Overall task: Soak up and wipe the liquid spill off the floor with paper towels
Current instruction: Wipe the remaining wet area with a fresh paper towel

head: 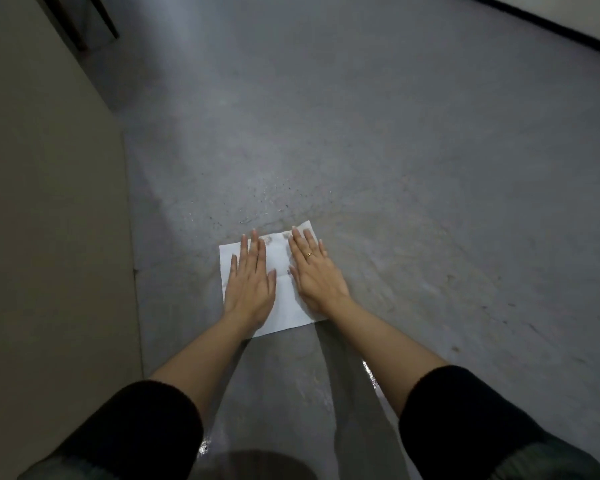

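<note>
Dark sleeves [132, 431] are pushed up at the bottom edge, with bare forearms stretched forward over the grey floor [413, 161]. Further out, the left hand [249, 282] and right hand [314, 271] are laid flat and spread, side by side, pressed on a white paper towel [280, 299]. Damp blotches are seen at its far edge, where darker wet floor begins.

grey floor [395, 133] | white paper towel [281, 306] flat on it | wet sheen near it
</note>
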Tool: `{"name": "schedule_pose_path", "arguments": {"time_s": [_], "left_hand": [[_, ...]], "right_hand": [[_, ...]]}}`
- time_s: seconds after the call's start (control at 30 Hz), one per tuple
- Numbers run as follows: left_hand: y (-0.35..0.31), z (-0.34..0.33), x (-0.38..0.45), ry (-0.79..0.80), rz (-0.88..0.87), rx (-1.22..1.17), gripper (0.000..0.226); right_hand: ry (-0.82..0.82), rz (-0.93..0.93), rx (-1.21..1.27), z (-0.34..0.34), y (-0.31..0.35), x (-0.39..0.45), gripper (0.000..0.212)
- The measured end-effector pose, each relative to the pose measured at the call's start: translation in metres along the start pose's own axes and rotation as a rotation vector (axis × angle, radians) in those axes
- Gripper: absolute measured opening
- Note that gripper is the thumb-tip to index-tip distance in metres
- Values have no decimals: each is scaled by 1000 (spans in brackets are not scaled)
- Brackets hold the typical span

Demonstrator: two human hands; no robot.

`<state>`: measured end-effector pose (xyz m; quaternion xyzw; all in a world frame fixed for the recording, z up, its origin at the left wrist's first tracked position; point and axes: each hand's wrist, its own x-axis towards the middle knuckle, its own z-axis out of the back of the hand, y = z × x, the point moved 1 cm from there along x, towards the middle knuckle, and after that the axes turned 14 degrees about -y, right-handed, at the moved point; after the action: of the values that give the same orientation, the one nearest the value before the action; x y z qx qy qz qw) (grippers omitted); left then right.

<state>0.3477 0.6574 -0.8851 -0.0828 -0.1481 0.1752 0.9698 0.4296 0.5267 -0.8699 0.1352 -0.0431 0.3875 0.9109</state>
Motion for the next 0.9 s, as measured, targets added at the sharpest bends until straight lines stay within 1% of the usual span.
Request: {"name": "schedule_pose_path", "arguments": {"time_s": [0.1, 0.2, 0.27, 0.37, 0.57, 0.67, 0.73, 0.8, 0.83, 0.87, 0.9], "left_hand": [[11, -14, -1, 55, 15, 36, 64], [14, -19, -2, 15, 19, 24, 61], [14, -19, -3, 7, 20, 10, 61], [12, -18, -4, -4, 22, 2, 65], [13, -18, -4, 7, 25, 4, 64], [10, -15, -2, 41, 34, 34, 63], [9, -10, -1, 101, 45, 34, 61], [10, -3, 5, 216, 49, -15, 61], [13, 2, 11, 302, 58, -55, 61], [13, 13, 21, 400, 100, -125, 58], [16, 26, 33, 491, 184, -235, 55]], "right_hand": [[41, 35, 30, -13, -1, 6, 59], [45, 45, 26, -26, -5, 5, 70], [55, 44, 31, -28, -7, 5, 73], [42, 49, 38, -28, -8, 5, 73], [17, 54, 49, -32, -10, 4, 72], [31, 52, 47, -31, -8, 3, 70], [73, 47, 82, -26, -9, 5, 67], [200, 9, 195, -15, -11, 15, 62], [283, -79, 341, -1, -11, 22, 58], [329, -245, 570, 14, -13, 31, 54], [310, -461, 837, 31, -15, 40, 50]]}}
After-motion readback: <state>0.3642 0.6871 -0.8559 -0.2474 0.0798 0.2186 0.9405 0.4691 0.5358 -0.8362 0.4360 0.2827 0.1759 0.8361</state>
